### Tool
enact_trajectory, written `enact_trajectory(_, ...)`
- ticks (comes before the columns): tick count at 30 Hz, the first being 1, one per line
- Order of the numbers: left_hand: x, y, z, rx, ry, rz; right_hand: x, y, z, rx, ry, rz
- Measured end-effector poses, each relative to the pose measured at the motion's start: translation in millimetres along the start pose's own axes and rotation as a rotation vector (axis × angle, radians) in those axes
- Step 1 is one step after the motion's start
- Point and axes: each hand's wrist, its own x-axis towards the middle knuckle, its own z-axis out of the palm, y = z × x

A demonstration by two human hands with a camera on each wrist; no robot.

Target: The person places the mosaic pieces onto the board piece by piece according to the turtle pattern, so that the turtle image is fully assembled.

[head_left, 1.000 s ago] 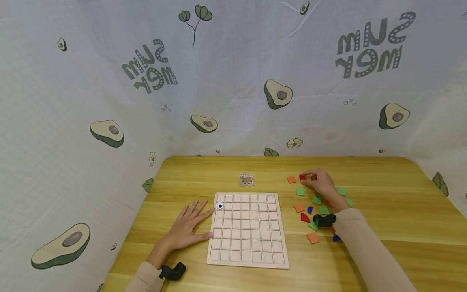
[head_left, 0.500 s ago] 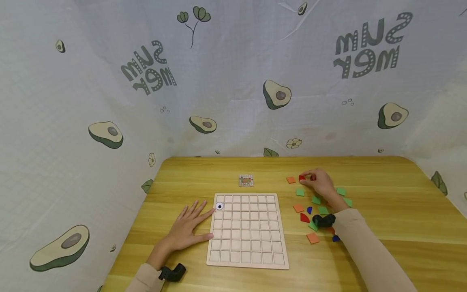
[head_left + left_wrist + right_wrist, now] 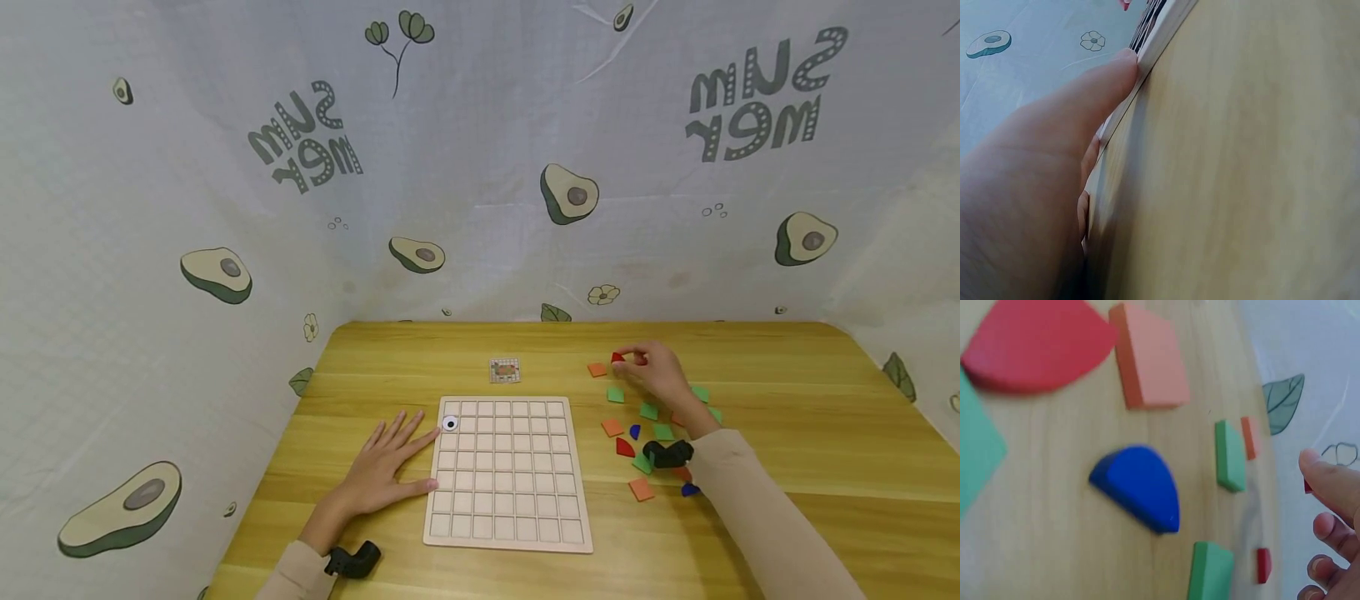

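Rests the left hand (image 3: 384, 471) palm down, with straight fingers (image 3: 395, 427) fanned apart and the thumb (image 3: 417, 488) stretched out sideways. Holds the right arm (image 3: 761, 504) well forward, with the right hand (image 3: 656, 371) turned inward, pinching at the tips, and the lower fingers (image 3: 1337, 535) loosely curled.

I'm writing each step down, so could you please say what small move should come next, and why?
Probably carry the small red wedge-shaped piece toward the pale wooden grid board: the right hand pinches it aloft, the left hand touches the board, and most squares are unfilled.
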Motion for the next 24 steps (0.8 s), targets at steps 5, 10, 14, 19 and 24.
enact_trajectory(5,-0.8,0.1,-0.3,-0.009,0.0,-0.002,-1.9,-19,2,0.003,-0.011,-0.028)
enact_trajectory(10,-1.6,0.0,0.1,-0.009,0.0,-0.005,-4.2,-40,10,0.004,-0.023,-0.035)
enact_trajectory(14,-1.9,0.1,0.2,-0.003,0.0,-0.008,-8.0,-55,19,0.033,-0.034,-0.066)
enact_trajectory(19,-1.5,0.7,-0.7,-0.008,0.005,-0.007,-14.9,-70,32,0.09,-0.05,-0.091)
enact_trajectory(24,-0.3,-0.1,-0.6,-0.005,0.0,-0.009,-19.7,-83,48,0.104,-0.058,-0.064)
